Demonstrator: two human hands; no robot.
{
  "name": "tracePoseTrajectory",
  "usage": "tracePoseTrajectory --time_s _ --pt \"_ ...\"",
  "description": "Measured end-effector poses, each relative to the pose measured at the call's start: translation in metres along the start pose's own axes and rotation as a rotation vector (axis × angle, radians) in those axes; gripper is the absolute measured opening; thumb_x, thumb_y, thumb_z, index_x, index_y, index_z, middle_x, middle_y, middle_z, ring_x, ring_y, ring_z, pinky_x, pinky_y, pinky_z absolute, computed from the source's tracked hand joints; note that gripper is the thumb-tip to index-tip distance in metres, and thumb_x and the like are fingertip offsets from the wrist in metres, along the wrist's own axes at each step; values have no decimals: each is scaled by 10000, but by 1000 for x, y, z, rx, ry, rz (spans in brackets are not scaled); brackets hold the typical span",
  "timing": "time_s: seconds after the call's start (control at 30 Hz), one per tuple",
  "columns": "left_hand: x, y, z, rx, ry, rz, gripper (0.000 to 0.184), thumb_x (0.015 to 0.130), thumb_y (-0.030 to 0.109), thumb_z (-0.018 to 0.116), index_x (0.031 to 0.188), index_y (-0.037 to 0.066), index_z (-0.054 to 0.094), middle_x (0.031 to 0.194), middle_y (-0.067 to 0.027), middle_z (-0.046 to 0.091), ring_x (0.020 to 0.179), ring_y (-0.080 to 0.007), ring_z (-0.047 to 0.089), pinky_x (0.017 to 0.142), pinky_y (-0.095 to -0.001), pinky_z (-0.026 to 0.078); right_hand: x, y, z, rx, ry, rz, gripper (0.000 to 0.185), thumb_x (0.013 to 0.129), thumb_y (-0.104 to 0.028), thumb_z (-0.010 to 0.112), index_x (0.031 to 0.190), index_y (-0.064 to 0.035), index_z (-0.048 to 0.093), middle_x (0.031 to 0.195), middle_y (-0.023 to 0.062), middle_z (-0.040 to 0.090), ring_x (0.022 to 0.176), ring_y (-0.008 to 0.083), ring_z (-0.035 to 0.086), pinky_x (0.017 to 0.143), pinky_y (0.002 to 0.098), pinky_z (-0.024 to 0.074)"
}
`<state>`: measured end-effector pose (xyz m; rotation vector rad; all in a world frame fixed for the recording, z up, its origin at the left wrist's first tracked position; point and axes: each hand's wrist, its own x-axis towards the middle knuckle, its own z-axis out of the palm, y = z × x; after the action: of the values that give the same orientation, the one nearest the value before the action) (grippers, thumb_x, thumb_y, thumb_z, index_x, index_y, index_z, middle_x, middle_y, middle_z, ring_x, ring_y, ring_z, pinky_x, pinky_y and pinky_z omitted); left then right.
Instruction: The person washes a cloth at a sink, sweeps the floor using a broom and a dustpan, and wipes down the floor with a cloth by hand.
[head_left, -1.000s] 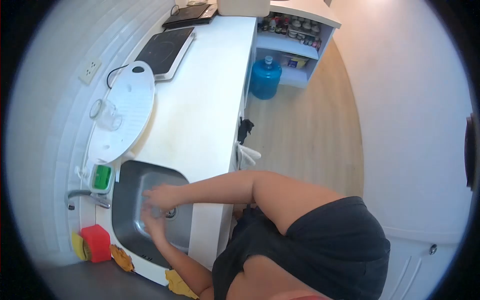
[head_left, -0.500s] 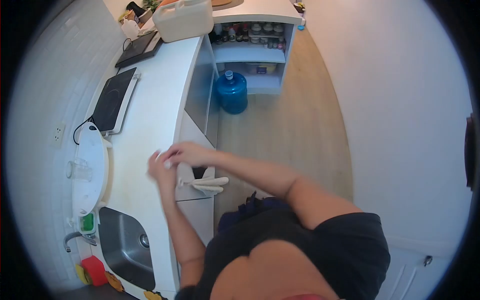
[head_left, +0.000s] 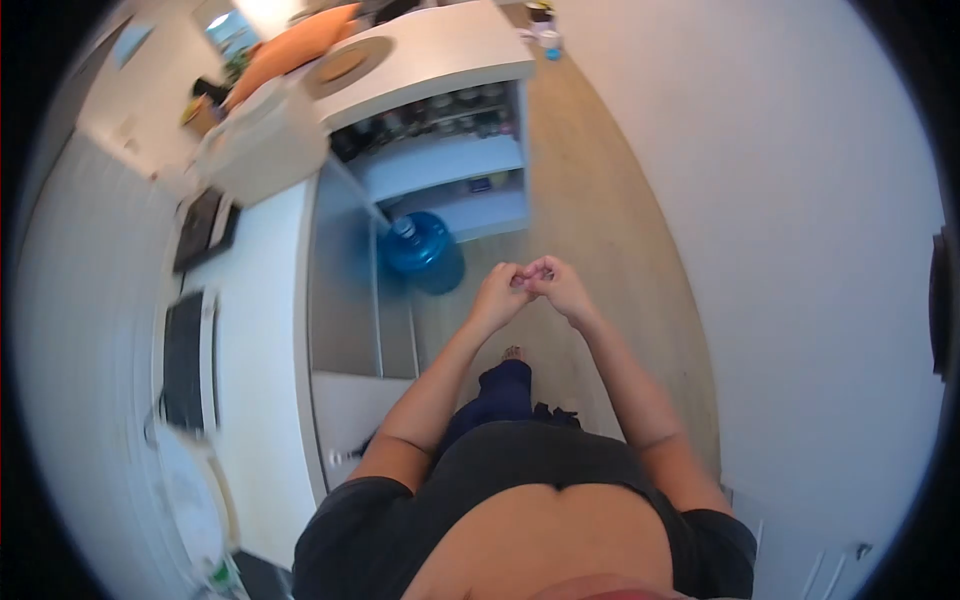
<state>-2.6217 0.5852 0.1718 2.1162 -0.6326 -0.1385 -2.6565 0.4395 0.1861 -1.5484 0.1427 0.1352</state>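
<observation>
My left hand [head_left: 503, 294] and my right hand [head_left: 561, 287] meet over the floor in front of my body. Their fingertips are curled in and touch each other. Both hands look closed, and whatever lies between the fingertips, if anything, is too small or hidden to make out. A large blue water bottle [head_left: 428, 258] stands on the floor beyond my left hand, apart from it.
On my left runs a white counter [head_left: 262, 330] with a dark cooktop [head_left: 186, 360] and a big whitish plastic jug [head_left: 262, 150]. Ahead, shelves [head_left: 450, 168] hold several jars. Wooden floor [head_left: 620, 250] stretches along the white wall [head_left: 800, 260] on my right.
My joined hands have moved from the counter's edge to the right, over the floor. My body and view have turned away from the sink, and the gloves at the cabinet are out of sight.
</observation>
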Motion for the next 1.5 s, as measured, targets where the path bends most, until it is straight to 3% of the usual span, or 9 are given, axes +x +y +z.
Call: tracePoseTrajectory --time_s 0.53,0.73,0.83,0.87,0.97,1.17,1.23,1.37,1.5 --pt "451 -27 139 -181 -238 -20 67 804 83 543 785 18 543 758 -67 569 686 -129 520 633 -281 426 308 -5 -323 -6 677 -8 108 740 -44 620 840 -32 580 726 6 558 651 88 509 616 230 427" --pt "651 -43 172 -483 -155 -243 210 750 101 604 939 63 524 971 -112 547 848 -190 514 713 -333 432 456 -56 -463 -427 536 15 357 702 -55 621 1054 -62 563 1032 101 531 828 168 577 716 287 464" --pt "730 21 130 748 295 75 325 694 117 655 983 92 507 1174 -144 423 1079 -293 386 801 -440 400 550 -97 -489 -1002 548 -152 436 681 -61 634 1107 -86 546 1134 119 474 946 217 553 756 324 464" --pt "762 13 121 670 268 -10 363 668 115 667 995 97 511 1262 -147 318 1161 -346 274 836 -509 358 588 -111 -499 -1196 561 -224 463 674 -63 638 1125 -94 540 1168 124 456 986 233 545 770 336 464" --pt "841 -53 110 536 323 -103 447 637 123 690 1049 105 517 1366 -153 203 1259 -406 151 893 -586 300 693 -136 -530 -998 401 -566 419 659 -100 642 1074 -124 587 1170 152 458 1070 302 480 845 369 425" --pt "1020 -110 84 705 382 -183 379 614 165 735 956 92 587 1324 -161 272 1238 -396 210 953 -519 277 882 -180 -583 -905 74 114 348 655 -67 599 999 -113 605 1243 138 431 1037 334 484 938 413 378" --pt "1065 -112 87 761 370 -276 303 614 172 742 875 93 611 1277 -154 328 1211 -372 256 960 -481 281 927 -183 -592 -987 116 -405 348 662 -34 576 998 -122 602 1188 111 483 1024 300 501 903 367 410" --pt "1180 -135 88 349 179 -16 228 623 233 748 766 102 627 1249 -141 391 1218 -340 291 970 -571 233 1020 -202 -614 -1123 312 -605 331 676 -39 559 989 -131 606 1093 99 544 985 280 523 874 349 431" --pt "1295 -152 90 411 -18 -140 212 636 265 734 727 106 628 1216 -125 449 1195 -317 344 983 -531 245 1142 -212 -680 -838 127 -173 379 692 -70 588 1066 -126 580 1175 114 511 1072 285 489 911 376 412"
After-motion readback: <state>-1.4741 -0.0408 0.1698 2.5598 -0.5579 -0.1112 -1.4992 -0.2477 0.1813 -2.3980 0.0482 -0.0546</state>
